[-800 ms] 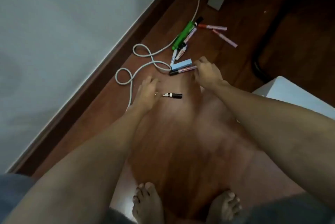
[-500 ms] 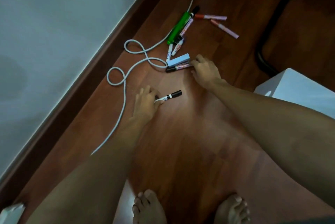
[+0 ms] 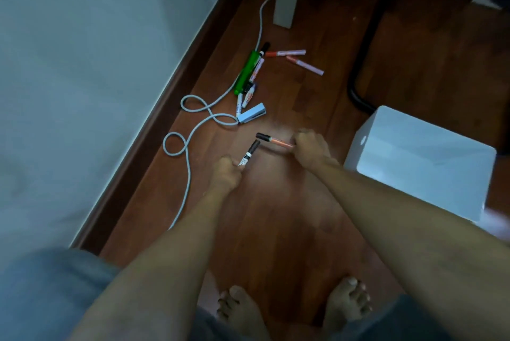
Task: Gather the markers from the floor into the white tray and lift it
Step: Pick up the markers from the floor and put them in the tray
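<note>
Both hands grip markers: left hand, right hand.

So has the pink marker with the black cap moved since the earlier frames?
Yes. The pink marker no longer lies against the blue block; the right hand holds it nearer the person.

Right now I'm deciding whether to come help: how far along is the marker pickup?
Early stage. Nothing shows inside the white tray from this angle. In hand: the left hand grips a black-capped marker, and the right hand grips a pink marker. Left: the markers by the cable, including a green one and two pink ones, then lifting the tray.
</note>
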Demonstrator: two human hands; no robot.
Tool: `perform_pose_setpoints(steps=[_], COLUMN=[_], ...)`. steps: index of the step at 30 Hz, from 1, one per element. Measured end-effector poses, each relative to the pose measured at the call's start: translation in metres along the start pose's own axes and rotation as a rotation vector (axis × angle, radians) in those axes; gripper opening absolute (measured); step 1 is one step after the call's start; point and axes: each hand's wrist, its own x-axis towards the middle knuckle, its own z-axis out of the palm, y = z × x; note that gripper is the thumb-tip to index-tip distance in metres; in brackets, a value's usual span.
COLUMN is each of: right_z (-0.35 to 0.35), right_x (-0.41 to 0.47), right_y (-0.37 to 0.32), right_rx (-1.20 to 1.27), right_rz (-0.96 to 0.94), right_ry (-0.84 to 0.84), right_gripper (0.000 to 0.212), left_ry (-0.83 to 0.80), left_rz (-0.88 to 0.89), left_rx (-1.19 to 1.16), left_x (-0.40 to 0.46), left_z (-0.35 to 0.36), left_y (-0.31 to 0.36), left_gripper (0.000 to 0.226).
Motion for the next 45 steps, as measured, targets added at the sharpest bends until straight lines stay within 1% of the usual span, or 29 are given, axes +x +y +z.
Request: perform_pose_setpoints(steps=[3, 5, 7, 9, 14, 20, 26, 32, 35, 38, 41, 45], right_z=[-0.025, -0.042, -0.061, -0.079, -0.106, -0.098, -0.077, -0.061, -0.058, -0.066, -0.084, -0.113], right_x=[-0.022, -0.032, -0.040, -0.047, -0.072, -0.114, -0.137, -0.144, -0.143, -0.138, -0.117, -0.079], right_y=[0.001, 0.005, 0.012, 0.024, 0.074, 0.125, 0.144, 0.159, 0.163, 0.159, 0.152, 0.131], right_rx=[0.072, 0.151, 0.222, 0.266, 0.397, 0.563, 0.628, 0.660, 0.596, 0.458, 0.466, 0.429], right_rz=[0.055, 0.095, 0.131, 0.178, 0.365, 0.593, 0.690, 0.780, 0.765, 0.668, 0.558, 0.370], right_ry=[0.078, 0.132, 0.191, 0.243, 0.359, 0.425, 0.419, 0.419, 0.414, 0.469, 0.483, 0.467], right_gripper=[0.025, 0.025, 0.024, 0.023, 0.023, 0.025, 0.024, 0.024, 0.032, 0.041, 0.039, 0.036], left_ry=[0.021, 0.011, -0.006, -0.015, -0.041, -0.113, -0.218, -0.222, -0.206, -0.173, -0.129, -0.002], left_rz=[-0.021, 0.006, 0.074, 0.157, 0.272, 0.391, 0.452, 0.445, 0.438, 0.464, 0.458, 0.460], left_rx=[-0.155, -0.222, -0.235, -0.215, -0.180, -0.201, -0.164, -0.125, -0.109, -0.096, -0.104, -0.104], left_x=[-0.014, -0.023, -0.036, -0.050, -0.074, -0.112, -0.138, -0.136, -0.133, -0.124, -0.112, -0.088], left_z=[-0.007, -0.012, -0.017, -0.019, -0.002, 0.037, 0.089, 0.128, 0.131, 0.120, 0.098, 0.053], left_y=[0.042, 0.074, 0.106, 0.136, 0.186, 0.228, 0.253, 0.255, 0.251, 0.248, 0.245, 0.243], left_gripper=[0.028, 0.024, 0.014, 0.011, 0.020, 0.022, 0.022, 0.024, 0.024, 0.024, 0.023, 0.024])
